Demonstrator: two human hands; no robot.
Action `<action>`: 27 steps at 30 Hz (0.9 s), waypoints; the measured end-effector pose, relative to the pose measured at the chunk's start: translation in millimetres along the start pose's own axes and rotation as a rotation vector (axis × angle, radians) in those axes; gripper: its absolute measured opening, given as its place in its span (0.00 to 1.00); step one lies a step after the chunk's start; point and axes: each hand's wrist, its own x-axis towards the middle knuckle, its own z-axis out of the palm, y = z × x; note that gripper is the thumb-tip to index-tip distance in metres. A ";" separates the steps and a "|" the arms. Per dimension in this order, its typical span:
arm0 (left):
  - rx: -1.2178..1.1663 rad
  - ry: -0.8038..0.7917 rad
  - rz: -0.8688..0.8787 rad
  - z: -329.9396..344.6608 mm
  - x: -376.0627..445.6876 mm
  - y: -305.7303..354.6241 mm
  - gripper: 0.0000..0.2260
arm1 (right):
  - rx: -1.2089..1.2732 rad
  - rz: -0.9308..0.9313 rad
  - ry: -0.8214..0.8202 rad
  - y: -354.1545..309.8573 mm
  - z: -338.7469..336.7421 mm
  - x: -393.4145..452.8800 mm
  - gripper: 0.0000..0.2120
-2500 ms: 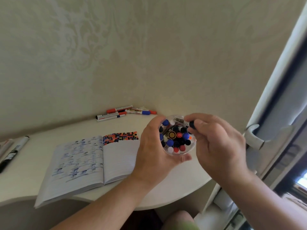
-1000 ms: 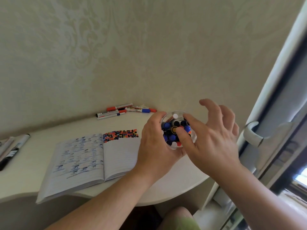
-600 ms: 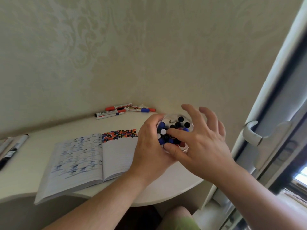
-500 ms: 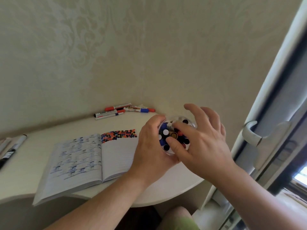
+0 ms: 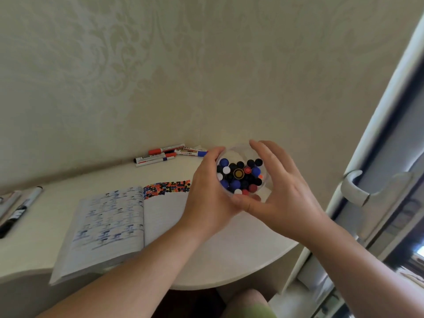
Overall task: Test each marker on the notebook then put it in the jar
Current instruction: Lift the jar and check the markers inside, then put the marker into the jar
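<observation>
A clear jar (image 5: 239, 149) packed with capped markers (image 5: 239, 176) sits near the table's right end. My left hand (image 5: 208, 191) wraps its left side. My right hand (image 5: 278, 191) cups its right side, thumb under the near rim and fingers curved over the far rim. The open notebook (image 5: 110, 223) lies to the left, its right page topped by a band of red, blue and black test marks (image 5: 166, 188). Several loose markers (image 5: 160, 154) lie by the wall behind the notebook.
Two black markers (image 5: 20, 208) lie at the table's far left. The wall runs close behind the table (image 5: 229, 253), whose rounded edge curves in front of me. A window frame with a white handle (image 5: 354, 189) stands at the right.
My right hand dropped a marker into the jar, pressed down on the marker tops, then moved round to cup the jar's right side. My left hand kept hold of the jar.
</observation>
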 end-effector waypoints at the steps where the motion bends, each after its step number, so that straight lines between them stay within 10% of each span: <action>1: 0.016 -0.012 0.014 0.3 8.4 0.0 0.42 | 0.040 0.032 -0.024 1.3 2.7 8.2 0.48; 8: 0.129 -0.187 -0.130 -8.6 50.1 -8.4 0.58 | 0.119 0.182 0.014 20.3 8.1 73.7 0.49; 19: 0.578 -0.226 -0.211 -122.8 56.5 -59.9 0.30 | -0.691 0.210 -0.250 20.0 -8.8 134.9 0.41; 23: 0.712 -0.221 -0.257 -167.6 53.1 -85.9 0.25 | -0.666 0.200 -0.416 20.6 -14.0 150.8 0.19; 27: 0.734 -0.191 -0.314 -188.5 46.1 -110.9 0.26 | -0.518 0.323 -0.468 9.8 -11.6 158.5 0.23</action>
